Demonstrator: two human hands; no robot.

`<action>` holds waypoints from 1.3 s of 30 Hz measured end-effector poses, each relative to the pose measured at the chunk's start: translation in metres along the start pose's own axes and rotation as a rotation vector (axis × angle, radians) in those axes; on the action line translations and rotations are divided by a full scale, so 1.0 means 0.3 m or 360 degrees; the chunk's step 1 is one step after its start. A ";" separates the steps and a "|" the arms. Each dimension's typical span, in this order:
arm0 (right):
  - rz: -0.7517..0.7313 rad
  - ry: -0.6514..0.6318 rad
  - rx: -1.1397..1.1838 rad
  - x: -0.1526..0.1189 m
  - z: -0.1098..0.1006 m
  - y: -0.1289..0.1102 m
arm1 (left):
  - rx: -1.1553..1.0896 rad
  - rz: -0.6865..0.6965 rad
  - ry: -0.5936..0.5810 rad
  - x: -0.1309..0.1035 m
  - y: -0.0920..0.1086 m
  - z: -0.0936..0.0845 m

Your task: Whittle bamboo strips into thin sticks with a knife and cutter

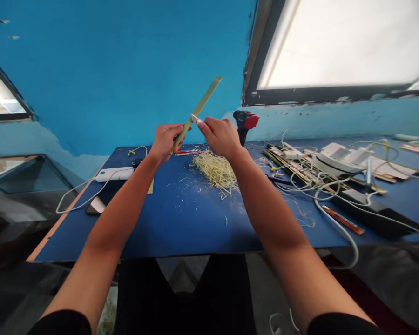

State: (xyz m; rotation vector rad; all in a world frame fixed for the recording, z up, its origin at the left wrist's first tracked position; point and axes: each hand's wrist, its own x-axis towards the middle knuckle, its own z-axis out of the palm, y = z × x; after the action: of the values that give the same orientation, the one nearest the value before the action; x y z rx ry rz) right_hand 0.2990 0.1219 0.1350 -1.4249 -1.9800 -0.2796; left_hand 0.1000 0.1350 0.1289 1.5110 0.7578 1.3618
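Observation:
A flat greenish bamboo strip [208, 95] is raised above the table and slants up to the right. My left hand [167, 139] is closed around its lower end. In my right hand [221, 135] is a knife, its short pale blade [195, 118] against the strip just above my left fingers; the handle is hidden in my fist. Below my hands lies a heap of thin, pale yellow-green shavings [214, 171] on the blue tabletop [192, 228], partly behind my right forearm. Smaller bits are scattered around it.
Behind my right hand stands a red and black power drill [246, 123]. To the right, white cables [321, 184] tangle over strips, a white model boat [342, 158] and a black hull-shaped piece [373, 211]. A white power strip [114, 174] and dark phone [99, 204] lie left.

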 end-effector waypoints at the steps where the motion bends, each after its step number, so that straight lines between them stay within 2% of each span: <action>1: 0.0025 0.0016 -0.0011 0.002 -0.007 0.008 | 0.0011 -0.0003 -0.0016 -0.001 0.001 0.001; 7: 0.0229 0.0166 0.0041 0.020 -0.033 0.124 | 0.0067 -0.0098 -0.0133 -0.012 -0.004 0.010; 11: 0.0369 0.0223 0.0036 0.028 -0.024 0.224 | 0.0087 -0.0234 -0.0273 -0.003 -0.041 -0.010; 15: 0.0494 0.0064 -0.0042 0.034 0.017 0.259 | 0.0102 -0.0362 -0.0337 0.021 -0.104 -0.048; 18: 0.0556 -0.0086 -0.0097 0.039 0.051 0.268 | 0.0158 -0.0443 -0.0282 0.032 -0.131 -0.077; 23: 0.0715 -0.0097 -0.0133 0.035 0.052 0.356 | 0.0358 -0.0448 -0.0403 0.040 -0.114 -0.137; 26: 0.0748 -0.0117 -0.0036 0.038 0.039 0.393 | 0.0309 -0.0386 -0.0280 0.047 -0.101 -0.152; 29: 0.0668 -0.0174 0.0262 0.047 0.047 0.358 | 0.0073 -0.0329 -0.0065 0.051 -0.106 -0.128; 33: 0.0496 -0.0288 0.0744 0.050 0.074 0.226 | -0.0211 -0.0320 0.0115 0.047 -0.126 -0.076; 36: 0.0344 -0.0402 0.1081 0.037 0.075 0.118 | -0.0446 -0.0278 0.0122 0.045 -0.130 -0.052; 39: 0.0203 -0.0483 0.1339 0.023 0.066 0.043 | -0.0642 -0.0167 0.0084 0.044 -0.122 -0.043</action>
State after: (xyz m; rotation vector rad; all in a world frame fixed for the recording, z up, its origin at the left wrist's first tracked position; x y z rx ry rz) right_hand 0.3018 0.1424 0.1218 -1.0462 -1.8607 0.7847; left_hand 0.0950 0.1636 0.0998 1.1083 0.5449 1.3821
